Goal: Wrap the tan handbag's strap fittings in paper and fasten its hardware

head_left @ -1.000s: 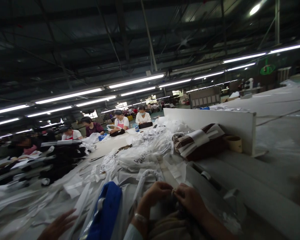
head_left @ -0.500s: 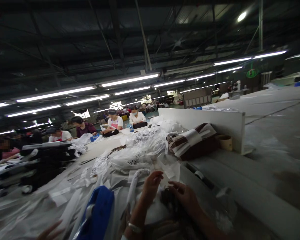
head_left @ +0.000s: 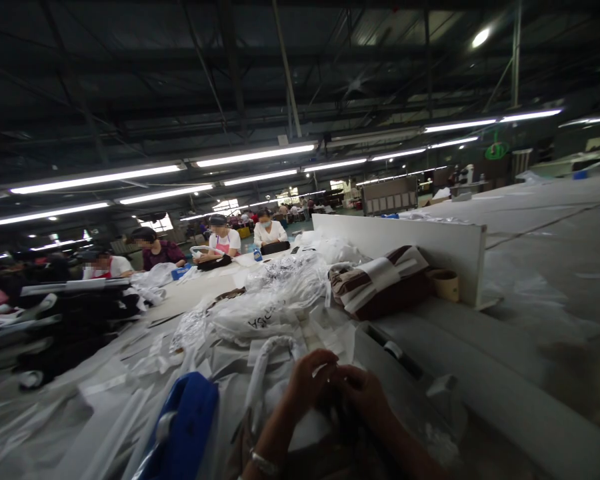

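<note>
My left hand [head_left: 307,383] and my right hand [head_left: 363,397] meet at the bottom centre, fingers curled and pinched together over something small and dark that I cannot make out. A metal bracelet [head_left: 263,462] sits on my left wrist. Under and around the hands lie clear plastic bags [head_left: 260,317] and white paper strips [head_left: 270,363]. A blue object [head_left: 185,427] lies just left of my left forearm.
A folded brown and white garment stack [head_left: 380,280] and a tape roll [head_left: 446,285] sit against a white divider board [head_left: 405,243]. Black garment piles [head_left: 65,320] lie at the left. Several other people [head_left: 220,240] sit along the long table's far side.
My hands, apart half a second ago, have come together again in a pinch. The view has shifted right. The other hand at the bottom left is out of view.
</note>
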A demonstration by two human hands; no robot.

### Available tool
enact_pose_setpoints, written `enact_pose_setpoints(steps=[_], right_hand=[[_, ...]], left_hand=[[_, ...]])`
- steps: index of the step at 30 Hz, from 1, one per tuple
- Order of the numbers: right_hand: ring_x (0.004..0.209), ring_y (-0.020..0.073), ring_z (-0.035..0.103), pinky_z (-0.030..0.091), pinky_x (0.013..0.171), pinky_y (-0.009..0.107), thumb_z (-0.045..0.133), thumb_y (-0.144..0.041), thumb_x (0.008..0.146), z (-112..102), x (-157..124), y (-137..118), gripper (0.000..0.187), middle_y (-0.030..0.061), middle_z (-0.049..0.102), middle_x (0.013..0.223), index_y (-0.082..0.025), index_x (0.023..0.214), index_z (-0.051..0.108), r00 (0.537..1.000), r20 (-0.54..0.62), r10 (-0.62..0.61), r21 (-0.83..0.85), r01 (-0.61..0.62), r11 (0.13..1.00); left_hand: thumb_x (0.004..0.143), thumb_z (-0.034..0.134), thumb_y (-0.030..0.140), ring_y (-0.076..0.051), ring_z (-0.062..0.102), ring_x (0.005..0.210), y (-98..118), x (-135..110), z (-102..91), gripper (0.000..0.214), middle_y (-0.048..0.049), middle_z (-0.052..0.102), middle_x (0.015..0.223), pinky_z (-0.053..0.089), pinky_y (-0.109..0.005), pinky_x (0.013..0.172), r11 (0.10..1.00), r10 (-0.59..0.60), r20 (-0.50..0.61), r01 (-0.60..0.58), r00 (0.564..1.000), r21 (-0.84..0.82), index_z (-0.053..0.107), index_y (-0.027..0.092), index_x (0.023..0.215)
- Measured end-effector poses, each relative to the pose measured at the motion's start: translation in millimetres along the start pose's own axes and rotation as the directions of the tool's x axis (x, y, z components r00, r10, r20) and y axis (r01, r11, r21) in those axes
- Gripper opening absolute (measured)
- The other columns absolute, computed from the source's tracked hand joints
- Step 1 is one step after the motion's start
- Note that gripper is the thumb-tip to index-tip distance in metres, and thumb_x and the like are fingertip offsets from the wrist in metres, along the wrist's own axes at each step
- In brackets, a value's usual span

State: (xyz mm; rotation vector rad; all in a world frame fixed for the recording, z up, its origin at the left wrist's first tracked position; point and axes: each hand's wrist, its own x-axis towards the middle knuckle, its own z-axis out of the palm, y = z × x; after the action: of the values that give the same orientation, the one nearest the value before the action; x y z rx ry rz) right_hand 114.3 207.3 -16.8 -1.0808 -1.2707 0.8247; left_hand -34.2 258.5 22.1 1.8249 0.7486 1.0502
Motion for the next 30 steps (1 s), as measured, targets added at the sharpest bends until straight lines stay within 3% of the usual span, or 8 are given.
enact_pose_setpoints(steps=[8,14,20,24,30], right_hand=[[0.088,0.0297,0.071,0.053,0.08,0.035,0.069,-0.058,0.078,-2.6,-0.7,1.5,0.043,0.0087,0.078,0.089,-0.018,0.092,0.079,0.995,-0.095,0.033,0.029,-0.031,0.999],[0.089,0.0311,0.071,0.054,0.082,0.037,0.07,-0.061,0.075,-5.2,-0.3,3.4,0.046,0.009,0.078,0.092,-0.018,0.091,0.079,0.99,-0.134,0.053,0.018,-0.051,0.999],[0.092,0.0302,0.071,0.054,0.086,0.038,0.066,-0.059,0.079,-5.5,-0.6,-0.2,0.041,0.0081,0.078,0.091,-0.022,0.09,0.08,0.99,-0.132,0.04,0.022,-0.037,0.999],[0.103,0.0268,0.067,0.051,0.092,0.034,0.065,-0.056,0.082,-6.4,-1.7,-5.0,0.036,0.0069,0.076,0.104,-0.024,0.092,0.079,0.99,-0.139,-0.03,0.021,0.033,0.999],[0.063,0.0188,0.066,0.053,0.059,0.029,0.076,-0.057,0.071,-4.1,-4.4,-9.8,0.052,0.005,0.076,0.078,-0.019,0.107,0.075,0.968,-0.149,0.203,0.194,-0.172,0.966]], left_hand=[[0.087,0.055,0.028,-0.022,0.07,0.098,-10.9,0.1,-2.9,0.023,-0.0048,0.075,0.105,0.055,-0.031,0.089,0.996,0.037,0.006,-0.038,0.999,0.082,0.072,0.023,0.102],[0.079,0.066,0.021,-0.021,0.071,0.091,-21.6,-2.0,-5.2,0.022,-0.0029,0.076,0.097,0.056,-0.028,0.084,0.984,0.061,0.062,-0.071,0.996,0.166,0.073,0.022,0.099],[0.077,0.069,0.026,-0.019,0.071,0.072,-22.5,1.5,-5.9,0.012,-0.0035,0.076,0.078,0.055,-0.023,0.067,0.987,0.015,-0.071,-0.003,0.997,0.16,0.075,0.018,0.084],[0.076,0.07,0.033,-0.019,0.07,0.071,-19.2,2.9,-5.9,0.021,-0.0062,0.076,0.079,0.055,-0.025,0.067,0.996,0.001,-0.127,0.011,0.992,0.09,0.076,0.016,0.087],[0.076,0.072,0.042,-0.019,0.069,0.075,-19.9,2.1,-4.3,0.033,-0.0085,0.076,0.084,0.055,-0.026,0.07,0.997,-0.074,-0.133,0.077,0.988,0.014,0.075,0.013,0.092]])
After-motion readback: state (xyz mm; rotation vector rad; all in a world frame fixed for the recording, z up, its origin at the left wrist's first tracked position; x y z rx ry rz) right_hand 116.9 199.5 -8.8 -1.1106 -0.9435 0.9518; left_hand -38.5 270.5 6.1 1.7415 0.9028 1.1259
